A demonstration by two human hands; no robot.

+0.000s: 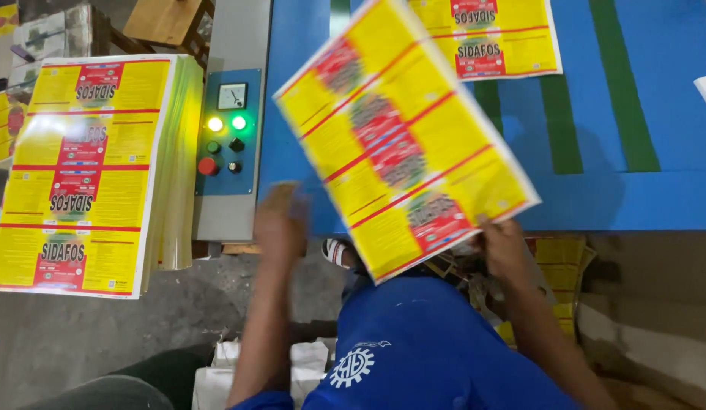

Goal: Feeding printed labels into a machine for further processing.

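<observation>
My right hand (501,247) grips the lower right edge of a yellow and red printed label sheet (402,137), which hangs tilted in the air over the blue machine table (672,197). My left hand (281,224) is blurred, held free with fingers apart near the table's front left corner, holding nothing. A tall stack of the same printed sheets (87,175) stands to the left. Another sheet (493,34) lies flat on the blue table at the far side.
A grey control panel (228,133) with a dial, two lit lamps and a red button sits between the stack and the blue table. Green belts (622,83) run across the table. Loose yellow sheets (562,266) lie under its front edge. My blue-clad leg (421,342) is below.
</observation>
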